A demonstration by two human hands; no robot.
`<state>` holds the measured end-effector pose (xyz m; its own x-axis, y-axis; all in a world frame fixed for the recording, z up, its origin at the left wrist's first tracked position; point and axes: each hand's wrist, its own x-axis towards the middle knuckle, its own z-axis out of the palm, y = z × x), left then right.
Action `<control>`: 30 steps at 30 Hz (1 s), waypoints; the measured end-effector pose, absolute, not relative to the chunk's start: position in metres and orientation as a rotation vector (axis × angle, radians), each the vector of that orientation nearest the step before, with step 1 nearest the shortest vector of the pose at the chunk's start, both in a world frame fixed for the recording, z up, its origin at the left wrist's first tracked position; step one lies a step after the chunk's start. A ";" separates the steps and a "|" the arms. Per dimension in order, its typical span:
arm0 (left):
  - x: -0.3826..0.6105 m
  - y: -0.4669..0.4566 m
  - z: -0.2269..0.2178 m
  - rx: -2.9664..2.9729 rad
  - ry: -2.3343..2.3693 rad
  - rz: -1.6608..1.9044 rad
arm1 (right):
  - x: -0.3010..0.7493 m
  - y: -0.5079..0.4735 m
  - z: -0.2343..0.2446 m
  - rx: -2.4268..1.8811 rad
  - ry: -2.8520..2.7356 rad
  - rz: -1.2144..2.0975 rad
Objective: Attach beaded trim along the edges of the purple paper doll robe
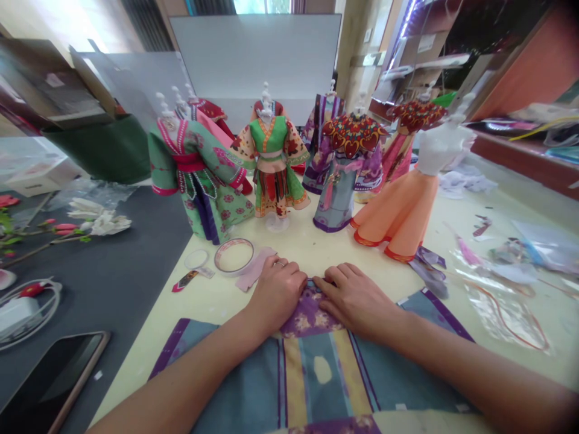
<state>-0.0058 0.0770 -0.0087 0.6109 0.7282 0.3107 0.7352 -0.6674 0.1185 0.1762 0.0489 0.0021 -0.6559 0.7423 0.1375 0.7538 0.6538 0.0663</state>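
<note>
A flat piece of patterned fabric lies before me, blue with yellow stripes, dark lines and an oval opening in its middle. Its far end is a purple floral panel. My left hand is closed on the left part of that panel's far edge, fingers curled. Close beside it, my right hand pinches the same edge, which looks folded between the hands. The fingertips are partly hidden. Just beyond my left hand lies a pale pink cloth scrap, near a roll of tape.
Several dressed doll stands line the back, including a green robe and an orange skirt. A phone and coiled white cable lie left on the dark surface. Plastic bags and fabric scraps are at the right.
</note>
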 end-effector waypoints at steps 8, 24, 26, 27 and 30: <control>-0.011 0.078 -0.007 -2.806 -1.273 -0.524 | 0.177 0.048 0.001 -1.254 -2.744 -0.153; -0.013 0.077 -0.011 -2.745 -1.218 -0.472 | 0.176 0.049 0.002 -1.267 -2.752 -0.136; -0.012 0.077 -0.010 -2.744 -1.220 -0.471 | 0.176 0.049 0.003 -1.276 -2.755 -0.127; -0.012 0.077 -0.010 -2.746 -1.223 -0.465 | 0.176 0.049 0.003 -1.280 -2.756 -0.123; -0.012 0.077 -0.010 -2.745 -1.237 -0.448 | 0.177 0.049 0.004 -1.282 -2.755 -0.116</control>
<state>-0.0120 0.0768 -0.0100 0.6273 0.7168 0.3044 0.7454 -0.6658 0.0316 0.1768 0.0490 0.0037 -0.6404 0.7581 0.1232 0.7658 0.6425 0.0266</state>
